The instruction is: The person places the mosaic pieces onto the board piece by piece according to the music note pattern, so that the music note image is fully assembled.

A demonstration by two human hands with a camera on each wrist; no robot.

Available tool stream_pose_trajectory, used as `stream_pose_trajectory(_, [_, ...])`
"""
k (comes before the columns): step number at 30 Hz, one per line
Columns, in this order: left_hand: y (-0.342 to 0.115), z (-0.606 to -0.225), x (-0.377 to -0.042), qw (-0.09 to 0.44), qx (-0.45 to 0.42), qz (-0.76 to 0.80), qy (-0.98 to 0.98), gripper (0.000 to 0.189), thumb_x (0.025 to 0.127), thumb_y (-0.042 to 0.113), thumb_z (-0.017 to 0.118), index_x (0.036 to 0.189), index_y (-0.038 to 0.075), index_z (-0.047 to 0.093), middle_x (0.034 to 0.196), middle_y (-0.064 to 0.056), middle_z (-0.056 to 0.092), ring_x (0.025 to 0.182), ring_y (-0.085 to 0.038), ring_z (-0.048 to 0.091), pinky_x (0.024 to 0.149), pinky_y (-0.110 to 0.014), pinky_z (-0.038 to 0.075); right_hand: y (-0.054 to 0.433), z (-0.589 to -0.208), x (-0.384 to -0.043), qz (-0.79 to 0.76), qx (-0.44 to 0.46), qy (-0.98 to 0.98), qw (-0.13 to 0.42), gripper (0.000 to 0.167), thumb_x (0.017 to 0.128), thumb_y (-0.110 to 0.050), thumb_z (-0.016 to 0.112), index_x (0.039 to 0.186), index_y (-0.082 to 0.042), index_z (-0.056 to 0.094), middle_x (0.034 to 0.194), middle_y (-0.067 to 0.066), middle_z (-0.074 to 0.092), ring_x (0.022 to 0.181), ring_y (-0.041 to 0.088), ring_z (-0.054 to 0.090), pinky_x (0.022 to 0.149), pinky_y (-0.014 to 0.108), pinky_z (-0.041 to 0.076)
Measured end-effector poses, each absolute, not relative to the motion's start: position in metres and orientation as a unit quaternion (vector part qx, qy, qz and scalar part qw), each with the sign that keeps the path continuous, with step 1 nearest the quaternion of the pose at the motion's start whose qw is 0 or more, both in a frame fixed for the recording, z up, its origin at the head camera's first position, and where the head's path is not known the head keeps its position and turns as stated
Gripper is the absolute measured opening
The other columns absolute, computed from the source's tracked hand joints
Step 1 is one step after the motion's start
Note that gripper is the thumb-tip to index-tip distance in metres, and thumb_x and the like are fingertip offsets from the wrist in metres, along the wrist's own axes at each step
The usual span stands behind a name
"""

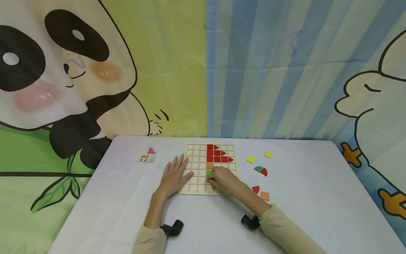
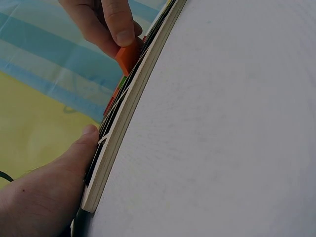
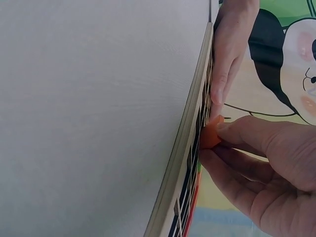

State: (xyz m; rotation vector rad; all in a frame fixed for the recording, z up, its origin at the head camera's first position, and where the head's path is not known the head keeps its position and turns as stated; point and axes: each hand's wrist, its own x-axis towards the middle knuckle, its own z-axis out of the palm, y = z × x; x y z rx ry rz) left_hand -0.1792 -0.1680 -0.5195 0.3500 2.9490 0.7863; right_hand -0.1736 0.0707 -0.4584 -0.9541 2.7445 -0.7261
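A pale wooden grid board (image 1: 193,188) lies on the white table. My right hand (image 1: 225,180) pinches an orange square tile (image 3: 211,134) between thumb and fingers, tilted on edge at the grid. Just above it in the same column lie a green tile (image 1: 208,171) and another orange tile (image 1: 209,165). Rows of red tiles (image 1: 217,153) with pointed right ends fill cells toward the far side. My left hand (image 1: 172,176) rests with fingers spread over the board's left edge; its thumb (image 2: 81,145) lies along that edge in the left wrist view.
Right of the board are two yellow squares (image 1: 250,159), green and red quarter-round tiles (image 1: 264,171), another red one (image 1: 256,189) and an orange square (image 1: 265,196). A pattern card (image 1: 147,155) lies at left. A printed curtain (image 1: 269,70) hangs behind the table.
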Motion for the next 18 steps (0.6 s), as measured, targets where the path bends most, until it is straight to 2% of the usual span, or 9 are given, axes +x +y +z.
stream_pose_trajectory(9, [-0.1682, -0.5189, -0.1790, 0.037, 0.111, 0.264, 0.958, 0.076, 0.104, 0.049, 0.054, 0.164, 0.009, 0.028, 0.174, -0.012, 0.015, 0.162, -0.036, 0.007, 0.129, -0.058, 0.004, 0.0706, -0.4614, -0.1771, -0.225, -0.327, 0.915, 0.069, 0.006, 0.093, -0.004, 0.074, 0.094, -0.004, 0.080, 0.088, 0.005, 0.075, 0.080, 0.017, 0.065, 0.072, 0.027, 0.055])
stream_pose_trajectory(18, [-0.1680, -0.5202, -0.1794, 0.034, 0.111, 0.264, 0.957, 0.076, 0.104, 0.049, 0.054, 0.164, 0.010, 0.029, 0.174, -0.011, 0.016, 0.162, -0.035, 0.007, 0.129, -0.058, 0.004, 0.0699, -0.4614, -0.1735, -0.217, -0.324, 0.918, 0.064, 0.007, 0.092, -0.001, 0.075, 0.093, -0.005, 0.081, 0.085, 0.002, 0.066, 0.075, 0.013, 0.054, 0.067, 0.023, 0.050])
